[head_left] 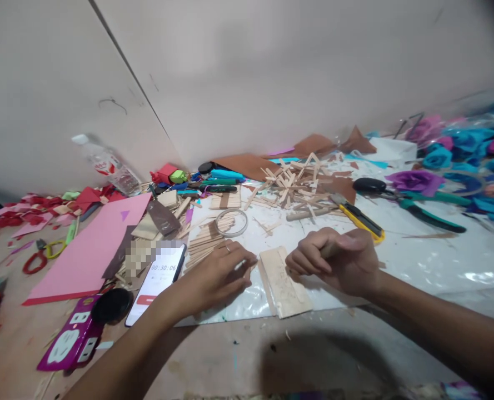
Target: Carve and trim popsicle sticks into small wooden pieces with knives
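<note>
On a white plastic-covered sheet in front of me lies a flat, pale wooden piece (286, 283), which looks like craft sticks side by side. My left hand (219, 275) rests at its left, with the fingers bent, the thumb a little apart and no object visible between them. Over the piece's right edge, my right hand (340, 258) is closed, fingers curled and thumb on top. Whatever it grips is mostly hidden. A roll of clear tape (231, 223) and a row of craft sticks (203, 244) lie beyond my left hand.
Beyond are a heap of cut sticks (294, 180), a yellow utility knife (361, 220) and green-handled pliers (430, 211). At left lie a phone (157, 283) showing a timer, pink paper (90, 250), a purple power strip (69, 339) and a leaning bottle (109, 166).
</note>
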Tool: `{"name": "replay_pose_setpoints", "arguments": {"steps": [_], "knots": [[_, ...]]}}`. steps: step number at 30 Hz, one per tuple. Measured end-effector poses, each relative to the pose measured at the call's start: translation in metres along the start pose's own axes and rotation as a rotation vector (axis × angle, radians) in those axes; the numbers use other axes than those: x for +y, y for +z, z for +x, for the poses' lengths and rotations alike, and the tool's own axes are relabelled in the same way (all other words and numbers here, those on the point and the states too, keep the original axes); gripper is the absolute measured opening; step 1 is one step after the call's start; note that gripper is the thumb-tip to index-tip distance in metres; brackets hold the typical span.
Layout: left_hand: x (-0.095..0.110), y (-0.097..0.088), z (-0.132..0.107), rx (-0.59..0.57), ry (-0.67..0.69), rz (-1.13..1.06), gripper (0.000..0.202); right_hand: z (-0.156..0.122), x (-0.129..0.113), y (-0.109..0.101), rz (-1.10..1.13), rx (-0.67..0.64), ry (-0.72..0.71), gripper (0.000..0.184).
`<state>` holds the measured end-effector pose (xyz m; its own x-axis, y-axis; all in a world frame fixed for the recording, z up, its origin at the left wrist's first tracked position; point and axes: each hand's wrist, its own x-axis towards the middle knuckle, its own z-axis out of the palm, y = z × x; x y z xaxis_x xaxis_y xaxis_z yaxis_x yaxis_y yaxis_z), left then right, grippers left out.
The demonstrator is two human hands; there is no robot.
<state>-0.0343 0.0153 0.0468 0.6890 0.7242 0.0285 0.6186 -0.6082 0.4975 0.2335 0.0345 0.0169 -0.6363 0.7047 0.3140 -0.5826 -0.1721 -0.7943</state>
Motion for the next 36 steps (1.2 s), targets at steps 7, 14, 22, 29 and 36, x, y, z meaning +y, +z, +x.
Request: {"name": "replay_pose_setpoints", "arguments": {"steps": [7, 14, 22, 29, 36], "knots": [[0.01, 0.016, 0.009, 0.182, 0.084, -0.088, 0.035, 0.003, -0.003, 0.002, -0.014, -0.004, -0.029, 0.048], [0.036, 0.043, 0.031, 0.291, 0.093, 0.036, 0.019, 0.005, -0.008, 0.003, -0.033, 0.053, -0.043, 0.052], [0.026, 0.047, 0.028, 0.235, 0.087, 0.039, 0.02, 0.003, -0.007, 0.001, -0.005, 0.047, -0.043, 0.05], [0.022, 0.047, 0.021, 0.316, 0.224, -0.007, 0.021, 0.004, -0.01, -0.002, -0.015, 0.013, -0.007, 0.05], [0.02, 0.051, 0.012, 0.261, 0.291, 0.227, 0.028, 0.003, -0.012, -0.005, -0.04, -0.011, -0.016, 0.049]]}}
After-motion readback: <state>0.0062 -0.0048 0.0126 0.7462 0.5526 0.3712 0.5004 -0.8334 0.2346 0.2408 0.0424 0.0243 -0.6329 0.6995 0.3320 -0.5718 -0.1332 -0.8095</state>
